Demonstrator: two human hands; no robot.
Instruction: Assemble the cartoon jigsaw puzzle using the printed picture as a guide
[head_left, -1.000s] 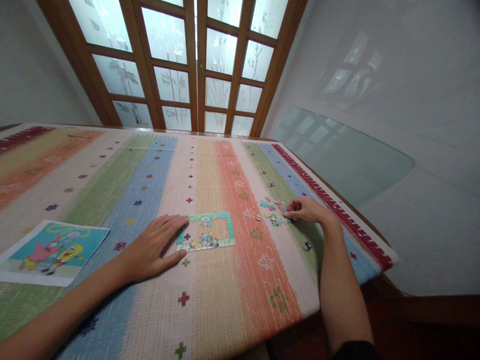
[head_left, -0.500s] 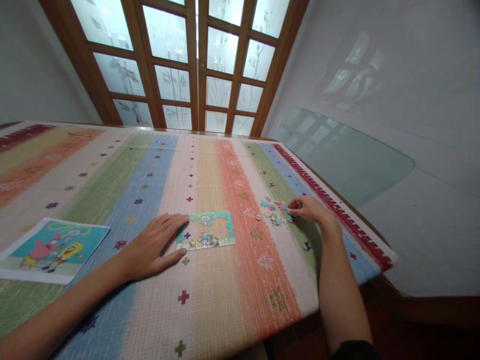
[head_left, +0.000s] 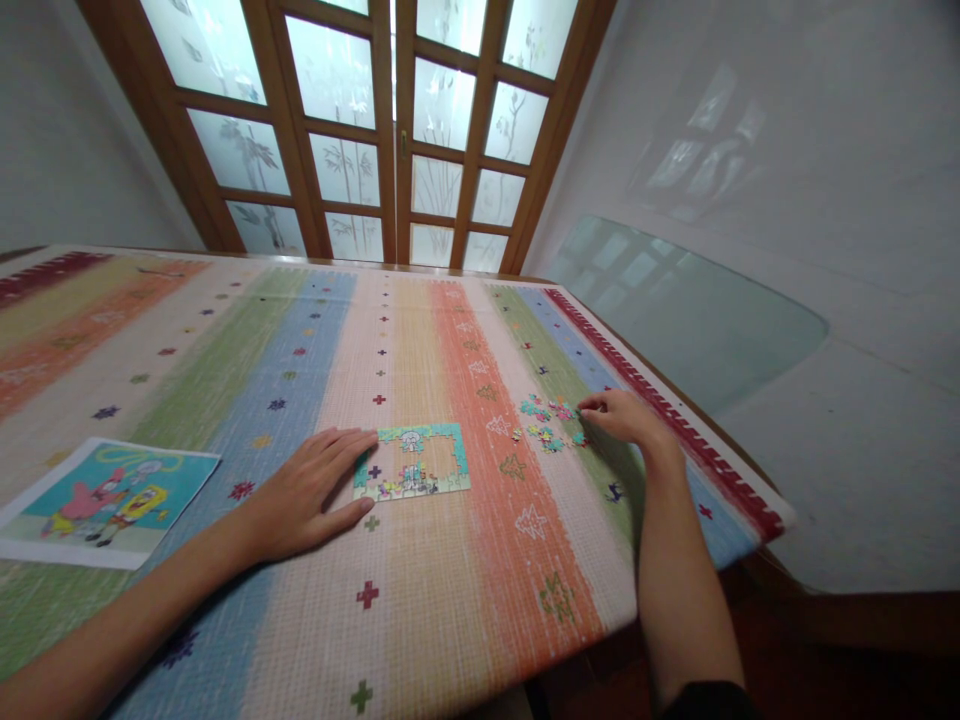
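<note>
A partly assembled jigsaw puzzle (head_left: 459,462) lies flat on the striped tablecloth, its border joined and gaps inside where the cloth shows through. My left hand (head_left: 315,490) rests palm down at its left edge, fingers stretched and thumb apart, touching the frame of pieces. To the right, a loose heap of puzzle pieces (head_left: 551,437) is spread over the green stripe. My right hand (head_left: 611,412) is at the heap's right side with thumb and fingertips pinched together; whatever is between them is too small to make out.
A printed reference picture (head_left: 112,500) with cartoon figures lies at the left. The striped tablecloth (head_left: 420,600) covers the table, whose near edge slopes up to the right. A wall (head_left: 885,450) stands on the right, and wooden glazed doors (head_left: 394,200) are behind.
My right hand's fingertips have drawn closer together and shifted slightly at the edge of the loose pieces. The left hand and the assembled puzzle stay in place.
</note>
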